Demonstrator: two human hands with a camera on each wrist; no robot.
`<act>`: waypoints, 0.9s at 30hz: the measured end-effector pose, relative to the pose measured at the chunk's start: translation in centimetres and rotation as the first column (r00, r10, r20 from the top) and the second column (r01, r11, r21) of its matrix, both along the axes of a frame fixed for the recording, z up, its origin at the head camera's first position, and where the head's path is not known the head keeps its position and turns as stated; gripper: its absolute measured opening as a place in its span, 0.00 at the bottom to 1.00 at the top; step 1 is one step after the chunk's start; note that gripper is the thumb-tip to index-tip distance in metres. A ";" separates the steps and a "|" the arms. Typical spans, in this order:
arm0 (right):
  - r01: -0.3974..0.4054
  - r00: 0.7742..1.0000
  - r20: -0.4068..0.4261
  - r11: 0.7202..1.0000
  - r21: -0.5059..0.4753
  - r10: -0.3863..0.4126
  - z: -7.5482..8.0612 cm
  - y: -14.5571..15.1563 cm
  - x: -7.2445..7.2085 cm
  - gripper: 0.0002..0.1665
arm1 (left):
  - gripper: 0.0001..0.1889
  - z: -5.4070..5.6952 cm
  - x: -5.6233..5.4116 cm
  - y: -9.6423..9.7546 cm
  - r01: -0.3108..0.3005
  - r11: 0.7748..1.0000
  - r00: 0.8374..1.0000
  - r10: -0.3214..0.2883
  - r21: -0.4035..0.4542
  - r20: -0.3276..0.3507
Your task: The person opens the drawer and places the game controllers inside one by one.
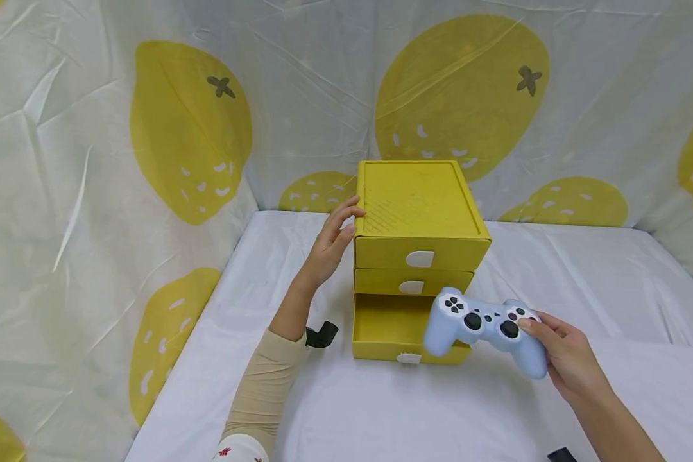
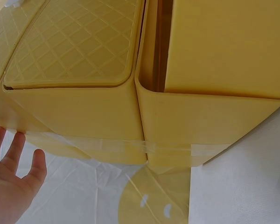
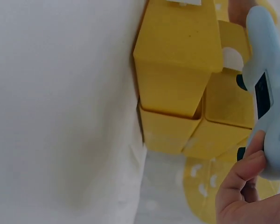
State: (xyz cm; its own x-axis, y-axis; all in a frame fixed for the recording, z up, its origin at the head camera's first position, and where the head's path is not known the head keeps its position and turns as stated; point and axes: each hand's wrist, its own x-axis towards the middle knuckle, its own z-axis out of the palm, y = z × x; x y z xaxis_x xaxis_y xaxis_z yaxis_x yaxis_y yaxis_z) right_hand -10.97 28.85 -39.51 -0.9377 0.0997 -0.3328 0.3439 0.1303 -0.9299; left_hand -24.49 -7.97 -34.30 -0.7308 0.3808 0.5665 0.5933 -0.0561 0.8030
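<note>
A pale blue game controller [image 1: 487, 326] is gripped at its right end by my right hand [image 1: 566, 356], the thumb on its face near a stick. It hangs before the bottom drawer [image 1: 381, 351], hiding that drawer's right part. This drawer is pulled out from a yellow three-drawer box [image 1: 418, 199]; the two drawers above it are closed. My left hand [image 1: 329, 244] rests its fingertips on the box's upper left edge, fingers loosely extended. In the left wrist view, the fingers [image 2: 36, 170] lie by the side wall, spread apart.
The box stands on a white cloth [image 1: 323, 404]. Behind and to the left hangs a curtain [image 1: 306, 83] with a lemon print. A black strap piece [image 1: 321, 335] shows by my left wrist, and a dark object [image 1: 562, 455] by my right forearm at the bottom edge.
</note>
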 end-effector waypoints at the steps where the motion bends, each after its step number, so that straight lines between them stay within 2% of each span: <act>1: -0.008 1.000 -0.015 1.000 -0.003 0.007 0.0 -0.2 -0.1 0.47 | 0.17 -0.4 -0.4 0.0 0.001 1.000 1.000 -0.001 0.004 -0.008; 5: -0.037 0.996 -0.085 0.999 -0.029 0.034 -0.1 -1.3 -0.5 0.44 | 0.18 -1.7 -1.5 0.1 0.001 1.000 0.999 -0.001 0.011 -0.032; 10: -0.064 0.989 -0.138 0.997 -0.036 0.059 0.1 -2.7 -0.9 0.39 | 0.16 0.1 0.2 0.2 -0.004 1.000 1.000 0.004 -0.007 -0.011; 12: -0.079 0.987 -0.145 0.996 -0.030 0.073 0.2 -3.3 -1.1 0.38 | 0.16 0.4 0.4 0.2 -0.006 1.000 1.000 0.006 -0.013 -0.007; 19: -0.134 0.975 -0.174 0.991 0.017 0.135 0.5 -5.1 -1.7 0.39 | 0.16 -1.5 -1.4 0.4 -0.015 1.000 1.000 0.014 -0.011 -0.027; 23: -0.164 0.961 -0.220 0.986 0.023 0.165 0.6 -5.8 -1.9 0.37 | 0.17 -1.8 -1.6 0.4 -0.015 1.000 0.999 0.014 -0.006 -0.042; 27: -0.191 0.950 -0.251 0.982 0.005 0.186 0.6 -6.2 -2.2 0.36 | 0.23 -1.9 -1.7 0.4 -0.019 1.000 0.999 0.019 -0.008 -0.048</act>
